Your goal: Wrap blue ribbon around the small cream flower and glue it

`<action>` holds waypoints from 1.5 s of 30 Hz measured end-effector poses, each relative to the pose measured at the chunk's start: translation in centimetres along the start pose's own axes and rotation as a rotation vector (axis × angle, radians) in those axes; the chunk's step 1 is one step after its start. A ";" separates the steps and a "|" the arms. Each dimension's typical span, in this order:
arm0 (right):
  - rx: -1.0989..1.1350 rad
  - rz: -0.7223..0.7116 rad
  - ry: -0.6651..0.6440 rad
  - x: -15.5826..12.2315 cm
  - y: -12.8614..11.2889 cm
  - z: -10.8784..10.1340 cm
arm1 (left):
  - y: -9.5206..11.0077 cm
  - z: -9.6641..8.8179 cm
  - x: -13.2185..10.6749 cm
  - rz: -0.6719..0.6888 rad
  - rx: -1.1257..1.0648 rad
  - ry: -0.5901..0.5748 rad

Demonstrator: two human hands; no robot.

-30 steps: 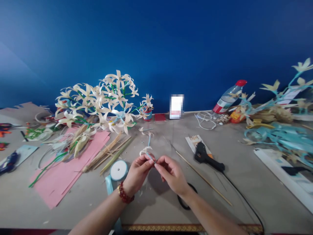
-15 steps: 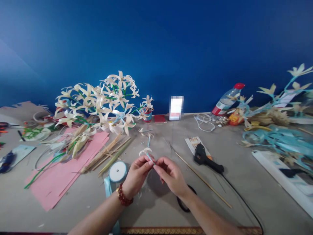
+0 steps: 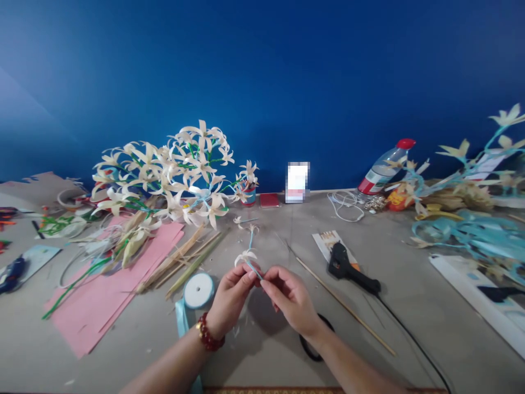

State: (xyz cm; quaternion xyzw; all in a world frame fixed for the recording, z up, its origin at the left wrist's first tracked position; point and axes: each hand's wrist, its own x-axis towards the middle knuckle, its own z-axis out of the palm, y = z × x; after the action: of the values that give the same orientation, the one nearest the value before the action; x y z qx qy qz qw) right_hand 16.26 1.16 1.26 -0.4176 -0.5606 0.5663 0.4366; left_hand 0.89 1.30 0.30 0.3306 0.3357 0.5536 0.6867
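My left hand [image 3: 231, 300], with a red bead bracelet at the wrist, and my right hand [image 3: 290, 298] meet at the fingertips over the grey table [image 3: 262, 350]. Both pinch the thin light-blue stem of a small cream paper flower sprig [image 3: 247, 255], which rises away from me. A spool of light-blue ribbon [image 3: 198, 290] lies just left of my left hand. A black ring [image 3: 311, 350] lies under my right wrist.
A big bunch of cream paper flowers [image 3: 176, 172] lies at the back left over pink paper [image 3: 102, 290]. A black glue gun [image 3: 353, 271] with its cord and a long thin stick [image 3: 344, 306] lie to the right. A bottle [image 3: 383, 167] and blue-stemmed flowers [image 3: 471, 230] are at far right.
Both hands stay pinched on the sprig's stem. The view has shifted slightly; nothing on the table has moved.
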 end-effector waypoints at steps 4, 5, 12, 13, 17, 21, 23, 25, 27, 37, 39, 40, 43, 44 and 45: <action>0.043 0.032 0.000 0.0 0.1 -0.1 | 0.1 -0.1 0.0 0.034 0.044 -0.018; 0.052 0.037 -0.005 0.1 0.1 -0.1 | 0.1 -0.1 0.0 0.041 0.057 -0.013; 0.154 0.100 -0.037 0.2 0.2 -0.1 | 0.2 -0.1 -0.1 0.065 0.049 -0.023; 0.166 0.105 -0.037 0.2 0.1 -0.1 | 0.2 -0.1 -0.2 0.068 0.042 -0.031; 0.178 0.106 -0.041 0.2 0.0 -0.1 | 0.3 0.1 -0.2 0.087 0.056 -0.047; 0.190 0.098 -0.058 0.3 0.1 -0.1 | 0.3 0.1 -0.1 0.087 0.054 -0.056; 0.191 0.097 -0.062 0.3 0.1 -0.1 | 0.3 0.0 -0.2 0.083 0.041 -0.059; 0.182 0.096 -0.056 0.2 0.2 -0.1 | 0.3 0.0 -0.2 0.081 0.034 -0.059; 0.169 0.088 -0.050 0.2 0.3 -0.1 | 0.3 0.1 -0.3 0.085 0.037 -0.058; 0.150 0.118 -0.044 0.2 0.4 0.0 | 1.0 -0.3 -0.2 0.085 0.103 -0.005; 0.102 0.093 -0.045 0.3 0.4 0.2 | 1.1 -0.5 -0.1 0.076 0.132 0.009; 0.057 0.066 -0.036 0.4 0.3 0.2 | 1.1 -0.6 -0.1 0.072 0.146 0.016; -0.206 -0.059 -0.026 0.5 -0.9 -0.5 | 1.0 -0.8 0.1 0.076 0.169 0.042; -0.332 -0.106 -0.026 0.5 -1.5 -1.2 | 0.9 -0.8 0.2 0.078 0.165 0.050; -0.469 -0.149 -0.016 0.3 -2.2 -2.0 | 0.9 -0.9 0.3 0.079 0.153 0.054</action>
State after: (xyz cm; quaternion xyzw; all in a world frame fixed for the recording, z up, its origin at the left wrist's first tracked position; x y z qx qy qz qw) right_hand 18.20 2.00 3.44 -0.4605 -0.7094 0.3901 0.3640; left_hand -0.25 1.85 0.53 0.3800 0.3823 0.5618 0.6276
